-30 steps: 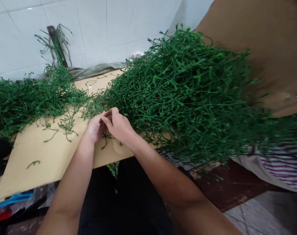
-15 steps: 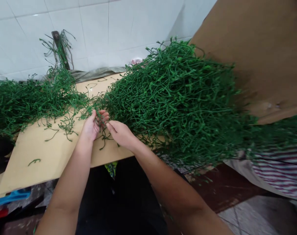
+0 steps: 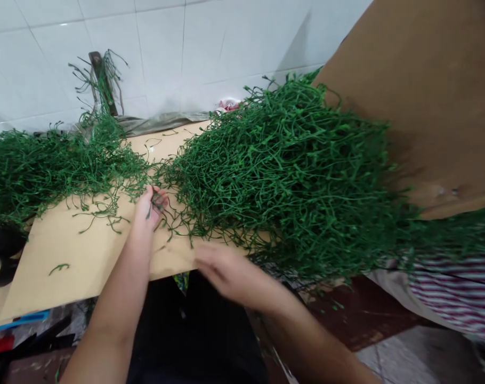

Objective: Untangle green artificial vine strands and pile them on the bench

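A big tangled heap of green plastic stems (image 3: 290,176) lies on a sheet of brown cardboard (image 3: 86,256). A smaller heap of the same stems (image 3: 46,165) sits at the left. My left hand (image 3: 148,208) rests at the gap between the two heaps, fingers curled around a few green stems. My right hand (image 3: 226,272) is near the cardboard's front edge, blurred by motion, fingers stretched out and holding nothing I can see.
A tall brown cardboard panel (image 3: 426,90) stands at the right. A white tiled wall (image 3: 186,48) is behind. Striped cloth (image 3: 454,293) hangs at the lower right. A dark stick (image 3: 102,80) leans on the wall with stems draped on it.
My right hand has pulled back from the heap toward the front edge of the cardboard. My left hand stays at the heaps, still closed on stems.
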A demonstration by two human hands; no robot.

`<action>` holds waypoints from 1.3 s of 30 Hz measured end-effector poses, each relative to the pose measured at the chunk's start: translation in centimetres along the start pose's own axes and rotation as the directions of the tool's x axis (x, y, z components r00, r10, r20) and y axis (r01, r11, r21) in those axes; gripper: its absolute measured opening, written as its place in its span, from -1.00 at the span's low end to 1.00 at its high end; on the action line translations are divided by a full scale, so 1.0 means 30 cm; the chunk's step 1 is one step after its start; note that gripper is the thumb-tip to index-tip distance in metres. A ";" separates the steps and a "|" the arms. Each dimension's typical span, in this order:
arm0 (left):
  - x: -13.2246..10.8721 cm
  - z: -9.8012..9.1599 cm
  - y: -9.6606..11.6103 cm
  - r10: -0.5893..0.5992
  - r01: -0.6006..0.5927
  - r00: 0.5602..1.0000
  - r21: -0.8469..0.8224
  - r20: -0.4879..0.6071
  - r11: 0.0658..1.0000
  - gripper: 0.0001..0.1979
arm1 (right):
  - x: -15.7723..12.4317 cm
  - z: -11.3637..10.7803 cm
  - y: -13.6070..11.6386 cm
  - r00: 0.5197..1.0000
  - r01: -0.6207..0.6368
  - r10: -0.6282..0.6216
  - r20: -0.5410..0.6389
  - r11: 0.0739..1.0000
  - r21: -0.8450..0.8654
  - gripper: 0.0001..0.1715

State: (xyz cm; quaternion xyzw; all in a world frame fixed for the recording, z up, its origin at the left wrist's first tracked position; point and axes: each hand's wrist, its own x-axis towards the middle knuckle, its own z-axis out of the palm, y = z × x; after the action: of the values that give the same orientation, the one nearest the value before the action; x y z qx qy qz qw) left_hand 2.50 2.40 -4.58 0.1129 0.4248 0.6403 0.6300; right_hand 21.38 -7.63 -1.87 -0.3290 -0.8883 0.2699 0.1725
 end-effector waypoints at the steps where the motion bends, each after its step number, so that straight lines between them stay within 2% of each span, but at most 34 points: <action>1: -0.003 0.004 0.000 -0.032 0.031 0.999 0.044 0.024 0.999 -0.69 | -0.039 -0.034 0.028 0.991 -0.124 0.120 -0.061 0.991 -0.058 -0.70; 2: -0.008 0.009 -0.003 -0.062 0.057 0.997 0.084 0.051 0.995 -0.70 | -0.078 -0.071 0.059 0.974 -0.218 0.207 -0.092 0.966 -0.137 -0.69; 4: -0.019 0.020 -0.014 -0.102 0.088 0.989 0.125 0.109 0.988 -0.69 | -0.141 -0.145 0.114 0.945 -0.324 0.322 -0.054 0.905 -0.276 -0.73; 6: -0.022 0.025 -0.026 -0.130 0.105 0.976 0.142 0.176 0.984 -0.68 | -0.160 -0.195 0.136 0.930 -0.367 0.340 -0.139 0.876 -0.312 -0.86; 8: -0.018 0.024 -0.035 -0.154 0.118 0.960 0.161 0.234 0.980 -0.68 | -0.115 -0.201 0.120 0.910 -0.386 0.324 -0.258 0.888 -0.249 -0.78; 11: -0.014 0.015 -0.044 -0.191 0.142 0.942 0.188 0.277 0.972 -0.65 | 0.053 -0.124 0.077 0.895 -0.392 0.365 -0.258 0.918 -0.062 -0.64; 14: -0.027 0.008 -0.046 -0.228 0.169 0.927 0.213 0.298 0.962 -0.63 | 0.239 -0.015 0.071 0.908 -0.388 0.375 -0.187 0.921 -0.038 -0.61; 16: -0.037 0.007 -0.046 -0.250 0.187 0.922 0.226 0.295 0.956 -0.64 | 0.319 0.034 0.088 0.896 -0.393 0.390 -0.213 0.919 0.029 -0.63; 18: -0.039 0.011 -0.045 -0.250 0.193 0.927 0.216 0.280 0.957 -0.66 | 0.353 0.059 0.109 0.874 -0.352 0.381 -0.303 0.924 0.147 -0.66; 21: -0.026 0.020 -0.042 -0.216 0.177 0.932 0.155 0.292 0.972 -0.64 | 0.345 0.069 0.129 0.832 -0.252 0.358 -0.424 0.925 0.286 -0.66; 24: -0.009 0.030 -0.037 -0.164 0.149 0.931 0.072 0.325 0.986 -0.60 | 0.323 0.077 0.129 0.814 -0.255 0.384 -0.436 0.910 0.326 -0.65; 26: -0.003 0.035 -0.037 -0.099 0.100 0.955 0.014 0.280 0.995 -0.65 | 0.316 0.089 0.124 0.810 -0.264 0.394 -0.433 0.906 0.330 -0.65; 28: 0.001 0.036 -0.040 -0.059 0.063 0.980 -0.014 0.193 0.998 -0.71 | 0.311 0.106 0.112 0.821 -0.255 0.389 -0.419 0.905 0.342 -0.64; 32: 0.014 0.028 -0.033 -0.109 0.108 0.990 0.014 0.085 0.994 -0.74 | 0.271 0.142 0.054 0.842 -0.214 0.374 -0.389 0.893 0.397 -0.63; 34: 0.027 0.014 -0.012 -0.073 0.073 0.997 -0.022 0.009 0.997 -0.72 | 0.224 0.143 0.012 0.864 -0.160 0.315 -0.393 0.912 0.379 -0.62; 36: 0.039 -0.003 0.012 0.002 -0.006 0.999 -0.076 -0.049 0.997 -0.69 | 0.167 0.123 -0.021 0.897 -0.080 0.204 -0.393 0.948 0.309 -0.61; 37: 0.042 -0.010 0.022 0.020 -0.024 0.999 -0.091 -0.039 0.996 -0.68 | 0.138 0.104 -0.029 0.910 -0.060 0.163 -0.382 0.962 0.268 -0.61; 39: 0.038 -0.018 0.031 -0.013 0.018 0.998 -0.094 0.059 0.995 -0.65 | 0.091 0.052 -0.023 0.922 -0.114 0.174 -0.345 0.976 0.188 -0.60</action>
State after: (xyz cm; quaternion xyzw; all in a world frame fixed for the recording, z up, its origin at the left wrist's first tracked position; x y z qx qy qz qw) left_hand 1.26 3.37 -4.71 0.0984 0.3762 0.6513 0.6517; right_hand 18.31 -6.78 -2.35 -0.4221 -0.7897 0.2895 0.3381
